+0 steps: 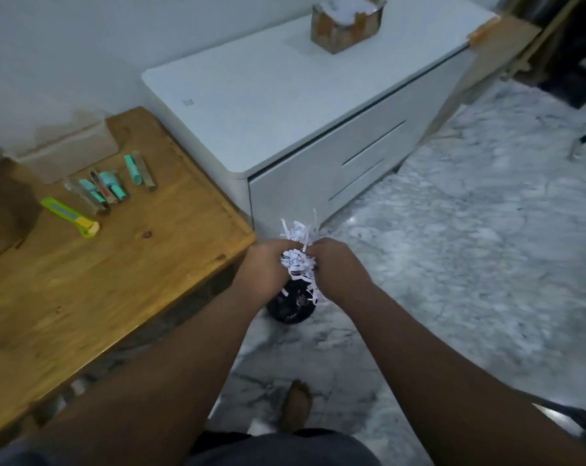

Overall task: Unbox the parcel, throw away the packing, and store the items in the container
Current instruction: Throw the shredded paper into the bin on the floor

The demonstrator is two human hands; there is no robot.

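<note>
White shredded paper (298,257) is bunched between the left hand (264,267) and the right hand (338,267), with both sets of fingers curled shut around it. The bunch runs roughly upright: loose strips stick up above the hands and others trail down toward a small black bin (290,307) on the marble floor (470,247) directly below, in which a few white scraps can be seen. On the wooden surface (100,280) to the left, several tubes with teal contents (111,186) are laid side by side, near a green and yellow box cutter (71,218) and a pale box (66,156) against the wall. A brown holder of white paper (347,20) is set on the white cabinet (285,95).
</note>
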